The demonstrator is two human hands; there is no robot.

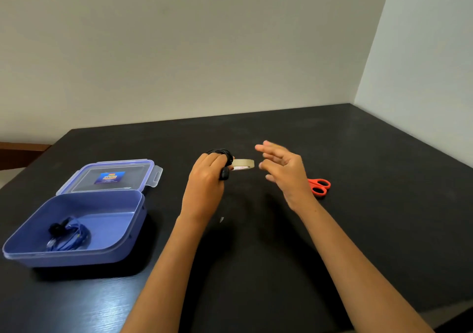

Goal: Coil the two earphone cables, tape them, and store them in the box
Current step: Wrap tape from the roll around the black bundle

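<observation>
Head-camera view, read from the left: a translucent blue plastic box [76,259] is seen standing open on the black table [256,256], its clear clip-on lid [76,181] laid flat behind it so that the inside is left free. A coiled blue earphone cable [70,235] is lodged in the box's near left corner (whether it is taped cannot be made out), so half the task is judged done. Towards the middle, a black earphone cable wound into a small coil [220,153] is held above the table by the left hand [204,179], whose fingers are curled round it, presumably so that the loops are kept from springing apart. A beige roll of masking tape [243,164] is lying just beyond that hand, within easy reach. The right hand [284,168] is raised beside the roll, fingers spread and loose, nothing being grasped. Orange-handled scissors [320,186] are left at the far right, partly hidden behind that wrist.
</observation>
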